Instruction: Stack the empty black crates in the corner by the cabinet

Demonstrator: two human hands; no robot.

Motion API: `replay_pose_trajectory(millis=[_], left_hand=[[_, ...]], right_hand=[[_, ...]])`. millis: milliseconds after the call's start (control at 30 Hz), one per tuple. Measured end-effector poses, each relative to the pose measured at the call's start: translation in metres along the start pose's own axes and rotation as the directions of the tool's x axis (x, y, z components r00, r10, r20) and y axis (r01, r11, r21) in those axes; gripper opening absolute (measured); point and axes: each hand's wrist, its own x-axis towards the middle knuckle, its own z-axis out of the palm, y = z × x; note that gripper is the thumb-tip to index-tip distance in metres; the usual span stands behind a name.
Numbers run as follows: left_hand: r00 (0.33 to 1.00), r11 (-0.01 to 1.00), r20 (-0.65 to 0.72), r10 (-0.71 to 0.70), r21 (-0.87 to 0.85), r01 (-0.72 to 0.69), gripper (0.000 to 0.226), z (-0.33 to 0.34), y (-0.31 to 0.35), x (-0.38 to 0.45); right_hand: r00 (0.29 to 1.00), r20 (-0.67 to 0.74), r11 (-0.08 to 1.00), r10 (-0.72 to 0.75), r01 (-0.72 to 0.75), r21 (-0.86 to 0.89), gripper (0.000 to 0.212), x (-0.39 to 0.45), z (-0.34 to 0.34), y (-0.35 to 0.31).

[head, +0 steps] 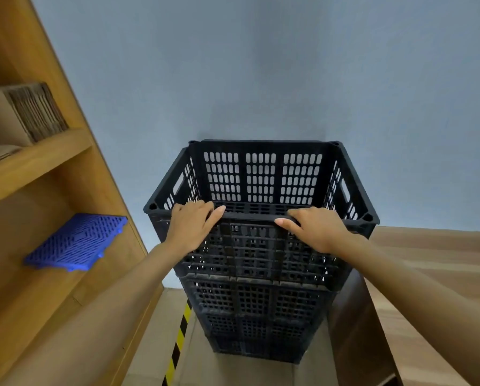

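A tall stack of black slotted crates (258,307) stands against the blue-grey wall, between the wooden cabinet and a cardboard box. The top crate (261,174) is empty and sits level on the ones below. My left hand (190,225) grips the near rim of the top crate at its left part, fingers curled over the edge into the crate. My right hand (315,228) grips the same rim at its right part, fingers over the edge and thumb along the outside.
The wooden cabinet (38,162) fills the left side, with a blue plastic grid mat (75,242) on a lower shelf and folded cardboard (24,115) above. A large cardboard box (433,274) stands on the right. Yellow-black tape (179,341) marks the floor.
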Motion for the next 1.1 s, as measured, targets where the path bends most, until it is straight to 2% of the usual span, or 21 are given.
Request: replay_pose_trajectory(millis=[133,233,333,400,533,667,767,833,900,1000,1100], left_hand=[[0.999,0.998,0.039,-0.003,-0.059,0.005,0.046,0.004,-0.003,0.021],[0.997,0.997,0.063,-0.034,-0.073,0.039,0.037,0.013,-0.005,0.045],[0.987,0.995,0.14,-0.077,-0.052,0.085,0.041,0.017,-0.005,0.071],[0.978,0.991,0.19,-0.087,-0.079,0.104,0.04,0.018,-0.007,0.082],[0.971,0.995,0.228,-0.065,-0.054,0.079,0.045,0.019,-0.011,0.084],[0.979,0.994,0.198,-0.035,-0.095,0.055,0.039,0.017,-0.011,0.076],[0.989,0.983,0.087,0.117,-0.149,-0.104,0.039,0.019,-0.012,0.057],[0.973,0.967,0.055,0.223,-0.136,-0.214,0.042,0.018,-0.015,0.047],[0.96,0.953,0.05,0.276,-0.141,-0.266,0.045,0.013,-0.02,0.046],[0.951,0.93,0.067,0.302,-0.241,-0.279,0.047,-0.007,-0.018,0.052],[0.936,0.908,0.177,0.303,-0.35,-0.228,0.044,-0.041,-0.013,0.067]], right_hand=[[0.999,0.008,0.999,0.04,-0.04,0.007,0.054,0.018,0.0,0.003],[0.992,-0.006,0.992,0.124,-0.124,0.033,0.061,0.039,0.007,0.008],[0.973,0.022,0.971,0.23,-0.231,0.063,0.061,0.056,0.013,0.011],[0.97,0.031,0.967,0.242,-0.244,0.076,0.059,0.063,0.014,0.014],[0.976,0.045,0.968,0.213,-0.217,0.128,0.049,0.061,0.01,0.018],[0.982,0.053,0.966,0.184,-0.19,0.173,0.042,0.056,0.002,0.016],[0.988,0.088,0.965,0.128,-0.144,0.219,0.036,0.051,-0.01,0.016],[0.989,0.115,0.967,0.09,-0.115,0.228,0.038,0.049,-0.018,0.015],[0.986,0.158,0.98,0.046,-0.076,0.186,0.047,0.044,-0.025,0.013],[0.971,0.24,0.994,0.015,-0.041,0.102,0.064,0.038,-0.036,0.011],[0.944,0.33,0.993,0.004,-0.043,0.111,0.056,0.043,-0.056,0.01]])
